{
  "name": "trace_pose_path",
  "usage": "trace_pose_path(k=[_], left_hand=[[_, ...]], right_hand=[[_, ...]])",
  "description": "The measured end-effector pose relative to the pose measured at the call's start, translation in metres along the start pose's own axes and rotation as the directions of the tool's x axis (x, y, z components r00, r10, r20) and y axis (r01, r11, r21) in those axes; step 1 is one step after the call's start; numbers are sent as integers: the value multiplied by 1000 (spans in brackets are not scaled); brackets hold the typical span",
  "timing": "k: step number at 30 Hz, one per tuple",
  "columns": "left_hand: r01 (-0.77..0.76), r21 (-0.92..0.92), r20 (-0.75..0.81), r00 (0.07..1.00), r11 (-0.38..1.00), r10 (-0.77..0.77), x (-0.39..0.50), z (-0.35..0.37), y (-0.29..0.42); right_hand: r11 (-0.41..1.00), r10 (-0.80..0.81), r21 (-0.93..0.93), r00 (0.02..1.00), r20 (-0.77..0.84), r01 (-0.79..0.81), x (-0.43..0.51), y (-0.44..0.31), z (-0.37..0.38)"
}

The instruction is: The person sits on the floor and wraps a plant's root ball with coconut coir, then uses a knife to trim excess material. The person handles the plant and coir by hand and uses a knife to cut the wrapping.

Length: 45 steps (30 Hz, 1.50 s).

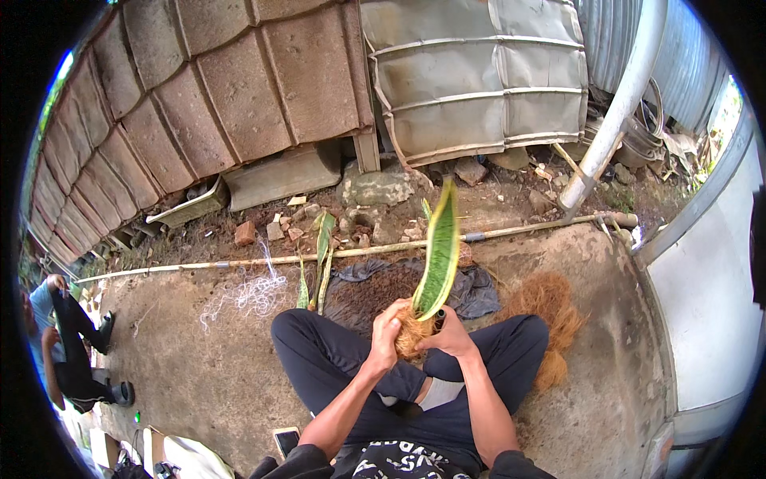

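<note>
Between my two hands sits a ball of coconut fibre [412,335], held above my crossed legs. A snake plant leaf [438,257] with yellow edges rises from it, tilted slightly right. My left hand [386,335] wraps the ball's left side. On the right side, my right hand [450,336] presses with its thumb on the fibre; a small dark round thing shows near its fingers, too hidden to identify. Beyond my knees, dark crumbly soil or compost [377,293] lies on a black plastic sheet [476,293]. The leaf's base is hidden in the fibre.
Loose coconut fibre [547,317] is heaped by my right knee. Several snake plant leaves [324,239] and tangled white string [254,296] lie left. A bamboo pole [371,250] crosses the ground ahead. A phone [287,441] rests behind left. Another person [66,341] sits at far left.
</note>
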<state>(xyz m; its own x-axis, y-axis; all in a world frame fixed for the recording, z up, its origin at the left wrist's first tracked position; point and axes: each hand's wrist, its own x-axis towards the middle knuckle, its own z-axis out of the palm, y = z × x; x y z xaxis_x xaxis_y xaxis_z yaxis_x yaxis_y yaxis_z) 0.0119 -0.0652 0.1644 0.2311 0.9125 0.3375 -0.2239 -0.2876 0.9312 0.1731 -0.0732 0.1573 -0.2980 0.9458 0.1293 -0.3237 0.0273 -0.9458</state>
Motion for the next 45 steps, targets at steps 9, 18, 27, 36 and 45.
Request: trace_pose_path(k=[9,18,27,36,45], left_hand=[[54,83,-452,892,995,-10,14,-8,-22],[-65,414,-387,890,908,241,21,6,-11],[-195,475,142,979,858,144,3,6,36],[-260,617,163,966,743,203,0,-5,23],[-233,705,26,952,670,304,-8,-7,8]], right_hand=[[862,79,-494,992,-98,-117,16,-24,24],[871,-106,-486,939,-327,-71,24,14,33],[920,117,388,982,-149,-51,0,-13,-8],[987,109,128,985,-132,-92,10,-49,6],[875,108,-440,968,-226,-200,11,-56,11]])
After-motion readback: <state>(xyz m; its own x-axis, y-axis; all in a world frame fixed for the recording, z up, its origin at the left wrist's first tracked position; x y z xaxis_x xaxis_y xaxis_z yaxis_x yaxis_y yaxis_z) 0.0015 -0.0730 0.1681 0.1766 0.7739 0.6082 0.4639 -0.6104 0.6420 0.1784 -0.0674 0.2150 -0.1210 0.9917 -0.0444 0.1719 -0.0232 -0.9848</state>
